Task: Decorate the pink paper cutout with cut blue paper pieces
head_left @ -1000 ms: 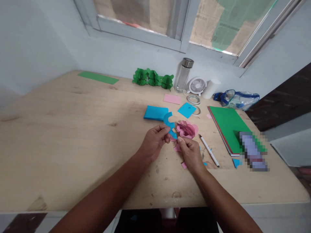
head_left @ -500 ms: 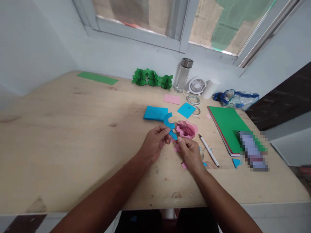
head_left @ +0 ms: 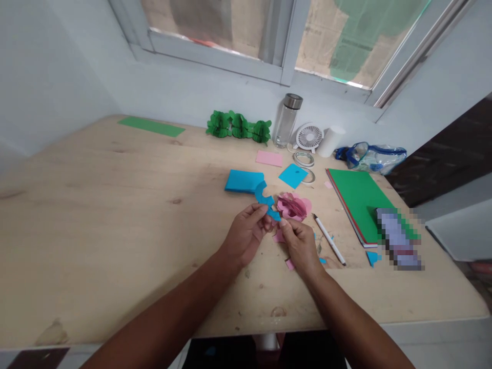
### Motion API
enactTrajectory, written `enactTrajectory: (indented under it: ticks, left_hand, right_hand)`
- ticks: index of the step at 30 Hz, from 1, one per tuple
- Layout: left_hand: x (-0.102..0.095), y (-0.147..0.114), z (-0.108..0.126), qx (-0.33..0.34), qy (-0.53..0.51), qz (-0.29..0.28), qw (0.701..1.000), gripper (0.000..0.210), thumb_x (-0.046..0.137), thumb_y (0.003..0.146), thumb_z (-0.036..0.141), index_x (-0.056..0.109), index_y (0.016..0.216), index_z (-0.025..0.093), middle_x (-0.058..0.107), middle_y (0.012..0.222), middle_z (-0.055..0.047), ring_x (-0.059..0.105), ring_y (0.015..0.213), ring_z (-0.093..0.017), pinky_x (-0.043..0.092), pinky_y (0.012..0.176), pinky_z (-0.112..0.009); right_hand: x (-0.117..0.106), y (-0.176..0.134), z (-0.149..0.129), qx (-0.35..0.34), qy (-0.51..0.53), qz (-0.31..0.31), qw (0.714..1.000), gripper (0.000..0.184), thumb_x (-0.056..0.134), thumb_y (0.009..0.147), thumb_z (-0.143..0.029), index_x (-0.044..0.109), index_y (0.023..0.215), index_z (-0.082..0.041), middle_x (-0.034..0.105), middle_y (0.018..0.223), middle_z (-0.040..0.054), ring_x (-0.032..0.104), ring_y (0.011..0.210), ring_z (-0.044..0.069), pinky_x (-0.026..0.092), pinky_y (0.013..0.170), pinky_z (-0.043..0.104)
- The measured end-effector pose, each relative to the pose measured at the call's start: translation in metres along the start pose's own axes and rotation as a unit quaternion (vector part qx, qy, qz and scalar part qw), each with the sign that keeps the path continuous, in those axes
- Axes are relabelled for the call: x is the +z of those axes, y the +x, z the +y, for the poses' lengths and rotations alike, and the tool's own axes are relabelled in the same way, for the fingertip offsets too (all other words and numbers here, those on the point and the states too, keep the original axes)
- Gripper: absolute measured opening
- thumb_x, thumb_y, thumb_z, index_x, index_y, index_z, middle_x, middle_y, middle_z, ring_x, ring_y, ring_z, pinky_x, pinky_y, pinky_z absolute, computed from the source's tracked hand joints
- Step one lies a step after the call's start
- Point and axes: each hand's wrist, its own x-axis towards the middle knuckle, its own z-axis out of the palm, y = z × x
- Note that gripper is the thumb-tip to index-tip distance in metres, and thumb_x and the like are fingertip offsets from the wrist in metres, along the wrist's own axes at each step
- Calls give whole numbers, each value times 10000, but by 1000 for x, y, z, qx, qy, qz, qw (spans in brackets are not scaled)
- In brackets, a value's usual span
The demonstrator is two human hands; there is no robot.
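A curved blue paper cut-out (head_left: pixel 262 193) is held up over the middle of the table. My left hand (head_left: pixel 248 230) pinches it near its centre between thumb and fingers. At its lower right end, the thumb and fingers of my right hand (head_left: pixel 299 240) close on the tip. Just behind my hands lies a pink paper flower (head_left: pixel 293 206) with folded layers. A stack of blue paper (head_left: pixel 243 181) sits behind my left hand. Pink scraps (head_left: pixel 279 236) lie under and between my hands, partly hidden. A white pen (head_left: pixel 329 240) rests right of my right hand.
Green paper garland (head_left: pixel 239 126), a glass bottle (head_left: pixel 288 120), a small fan (head_left: pixel 309 137) and tape rolls (head_left: pixel 304 159) stand or lie toward the wall. On the right are green sheets (head_left: pixel 355 200), a blurred-out phone (head_left: pixel 397 238) and a clear pouch (head_left: pixel 374 157).
The blue cut-out has tilted slightly, its upper end shifting a little left and down. Both hands keep their grip. The whole view has shifted slightly.
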Motion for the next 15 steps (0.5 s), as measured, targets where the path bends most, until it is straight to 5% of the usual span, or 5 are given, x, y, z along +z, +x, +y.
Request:
enactTrajectory:
  ticks: [15]
  left_hand:
    - [2, -2, -1, 28, 49, 15, 998, 196, 746, 663, 250, 577, 695, 158, 599, 575, 21, 521, 521, -93, 414, 571, -240]
  right_hand:
    - [0, 0, 3, 1, -22, 21, 1000, 399, 482, 851, -469, 473, 578, -179, 374, 570, -28, 348, 566, 113, 302, 539, 237]
